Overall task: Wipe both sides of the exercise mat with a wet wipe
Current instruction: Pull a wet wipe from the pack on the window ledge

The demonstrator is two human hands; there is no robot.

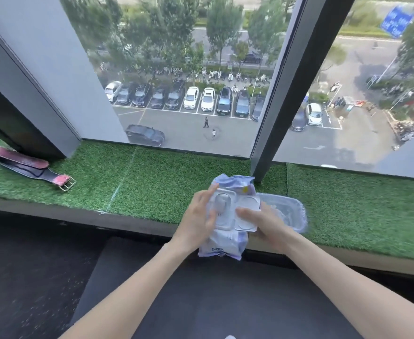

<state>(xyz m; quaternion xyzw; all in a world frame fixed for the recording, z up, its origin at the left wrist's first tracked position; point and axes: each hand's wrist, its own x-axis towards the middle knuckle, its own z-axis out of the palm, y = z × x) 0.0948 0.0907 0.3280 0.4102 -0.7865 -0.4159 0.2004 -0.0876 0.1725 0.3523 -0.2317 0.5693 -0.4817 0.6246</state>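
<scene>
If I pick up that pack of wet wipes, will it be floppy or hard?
Probably floppy: the wet wipe pack looks crinkled and soft. Its open lid looks stiff. The shiny film may be slippery.

Gym or fitness studio, upper floor. Evidence: a leather weightlifting belt (30, 167) with a buckle lies on a ledge covered in artificial turf (140, 182). Below it is a dark speckled rubber floor (30, 265), with a dark exercise mat (225, 302) laid up against the ledge. A big window (176, 45) with a dark metal mullion (286, 81) looks steeply down on a car park (189, 118): rows of parked cars, street trees, road beyond.
</scene>
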